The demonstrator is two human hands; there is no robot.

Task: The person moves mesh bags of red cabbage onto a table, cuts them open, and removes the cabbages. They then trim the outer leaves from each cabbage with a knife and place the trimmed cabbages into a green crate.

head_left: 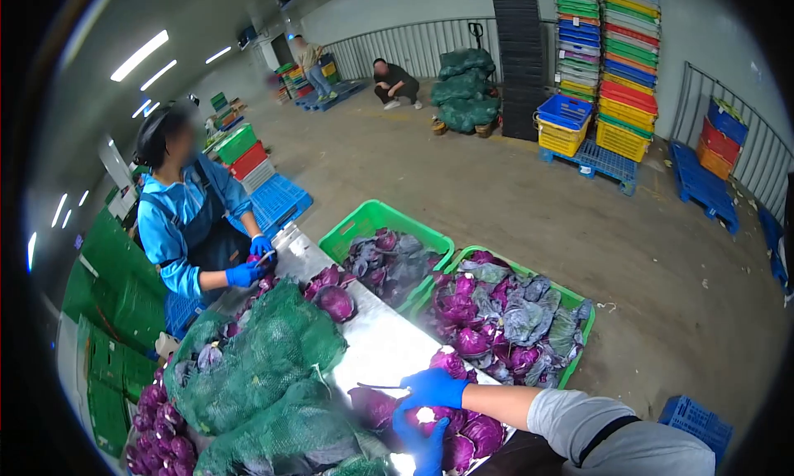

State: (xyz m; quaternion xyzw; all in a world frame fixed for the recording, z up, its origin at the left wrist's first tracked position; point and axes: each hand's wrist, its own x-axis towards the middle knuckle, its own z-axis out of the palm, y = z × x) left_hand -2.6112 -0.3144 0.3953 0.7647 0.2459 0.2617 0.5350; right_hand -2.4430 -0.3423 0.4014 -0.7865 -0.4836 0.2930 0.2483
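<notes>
My right hand point(435, 389), in a blue glove, is closed round a knife point(376, 386) whose thin blade points left over the metal table point(382, 341). Just below it, my left hand point(423, 449), also gloved in blue, grips a red cabbage point(428, 416) with a pale cut stem end facing up. More red cabbages point(484, 433) lie against it at the table's near right edge. Left of my hands, green mesh sacks point(260, 360) full of cabbages cover much of the tabletop.
Beyond the table's right edge stand two green crates, one point(376, 211) farther and one point(571, 298) nearer, holding cabbages and loose leaves. Across the table, a co-worker point(194, 220) in blue gloves handles a cabbage. Trimmed cabbages point(157, 430) are piled at lower left.
</notes>
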